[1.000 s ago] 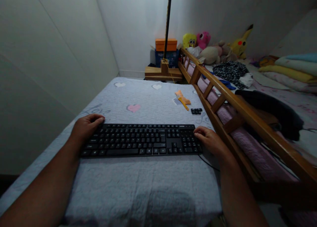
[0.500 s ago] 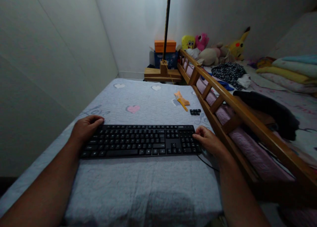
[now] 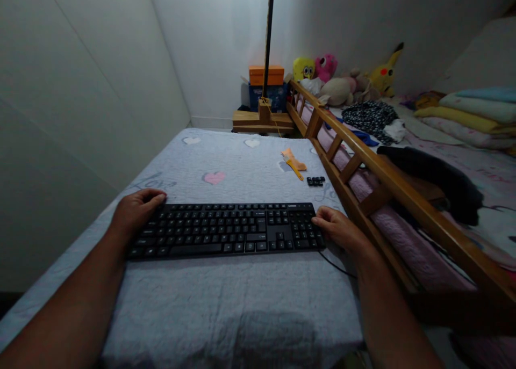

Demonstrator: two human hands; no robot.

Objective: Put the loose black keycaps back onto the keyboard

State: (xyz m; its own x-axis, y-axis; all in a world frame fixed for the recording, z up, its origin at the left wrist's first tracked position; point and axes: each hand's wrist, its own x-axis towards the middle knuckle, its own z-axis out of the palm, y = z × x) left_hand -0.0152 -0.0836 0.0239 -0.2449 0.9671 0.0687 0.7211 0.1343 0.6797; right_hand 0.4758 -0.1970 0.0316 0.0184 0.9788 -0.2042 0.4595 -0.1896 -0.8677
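Note:
A black keyboard (image 3: 213,229) lies flat on the cloth-covered table (image 3: 226,299), its cable leaving at the right end. My left hand (image 3: 137,210) grips the keyboard's left end, thumb along the upper corner and fingers curled past the edge, partly hidden. At the other end, my right hand (image 3: 334,225) holds the right edge by the number pad, with the thumb on top. Several loose black keycaps (image 3: 315,181) sit beyond the right end. Behind them, a yellow-handled brush (image 3: 294,167) rests against an orange cloth (image 3: 297,160).
A wooden bed rail (image 3: 363,159) runs along the table's right side. Past it are plush toys (image 3: 338,89), folded bedding (image 3: 471,111) and clothes. A wooden stand (image 3: 264,122) with a dark pole, plus an orange box (image 3: 266,75), stands at the far end. A pale wall (image 3: 80,89) borders the left.
The whole view has shifted slightly, so most things appear a little further left. Both hands stay on the keyboard's ends; the keyboard shows no clear move on the table.

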